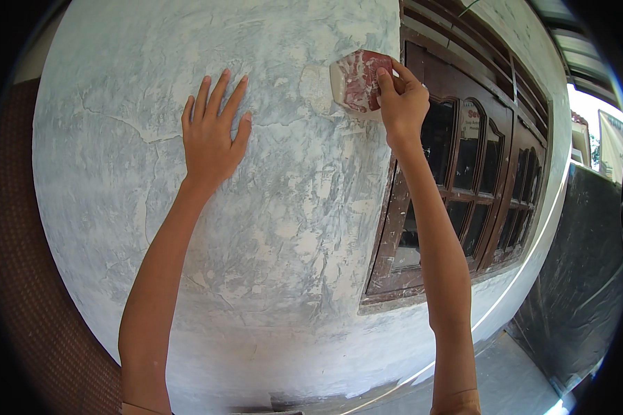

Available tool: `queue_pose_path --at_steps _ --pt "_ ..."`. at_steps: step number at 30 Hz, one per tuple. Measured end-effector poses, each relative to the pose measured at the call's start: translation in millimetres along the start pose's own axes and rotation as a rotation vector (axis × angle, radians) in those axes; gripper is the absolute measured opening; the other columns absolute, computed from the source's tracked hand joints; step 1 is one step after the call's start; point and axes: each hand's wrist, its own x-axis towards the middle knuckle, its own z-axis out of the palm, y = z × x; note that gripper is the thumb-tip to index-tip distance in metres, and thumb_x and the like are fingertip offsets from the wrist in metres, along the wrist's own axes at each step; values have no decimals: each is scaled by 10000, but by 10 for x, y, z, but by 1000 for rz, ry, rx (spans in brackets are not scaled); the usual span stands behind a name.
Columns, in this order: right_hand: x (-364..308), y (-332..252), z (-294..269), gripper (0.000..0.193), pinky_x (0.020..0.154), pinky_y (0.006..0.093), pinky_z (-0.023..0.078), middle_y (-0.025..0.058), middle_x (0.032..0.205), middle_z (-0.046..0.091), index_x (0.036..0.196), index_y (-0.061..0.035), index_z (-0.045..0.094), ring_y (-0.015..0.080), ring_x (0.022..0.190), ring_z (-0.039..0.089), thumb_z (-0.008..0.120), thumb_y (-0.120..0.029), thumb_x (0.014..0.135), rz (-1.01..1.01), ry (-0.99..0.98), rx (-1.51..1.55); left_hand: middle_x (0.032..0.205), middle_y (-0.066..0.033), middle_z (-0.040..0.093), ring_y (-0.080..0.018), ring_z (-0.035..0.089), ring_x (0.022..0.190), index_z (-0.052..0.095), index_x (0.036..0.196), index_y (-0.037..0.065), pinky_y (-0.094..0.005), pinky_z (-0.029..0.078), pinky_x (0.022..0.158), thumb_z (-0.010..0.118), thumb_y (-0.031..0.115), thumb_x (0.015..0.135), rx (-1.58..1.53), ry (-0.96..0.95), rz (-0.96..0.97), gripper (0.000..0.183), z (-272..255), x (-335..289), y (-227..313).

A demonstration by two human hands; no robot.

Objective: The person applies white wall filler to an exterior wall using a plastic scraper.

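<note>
1. The left hand [211, 135] is laid flat against the wall [277, 228], fingers spread and pointing up; nothing is held in it.
2. A sanding sheet [353, 81], reddish with pale patches, is gripped by the right hand [401, 100], the fingers closed over its right edge.
3. The sheet is pressed against the wall near the wall's right edge, just beside the window frame [394, 214].
4. The wall surface is seen to be patchy grey and white, with cracks near the left hand.
5. Dark glass panes [464, 159] are set in the brown wooden frame.
</note>
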Motion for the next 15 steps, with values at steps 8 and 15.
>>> queue_pose_path --at_steps 8,15 --pt "20 -66 -18 305 605 274 520 93 777 729 1163 61 649 116 615 645 633 -115 914 -21 131 79 1539 -38 399 -300 304 1443 494 1438 247 -538 194 1160 536 285 933 22 13 -1 508 22 4 31" --pt "30 -122 129 301 569 281 514 108 747 720 1156 61 649 114 576 634 635 -107 906 -26 24 36 1556 -20 367 -277 278 1454 454 1464 273 -515 165 1179 512 287 950 38 -1 -4 517 7 -5 -4"
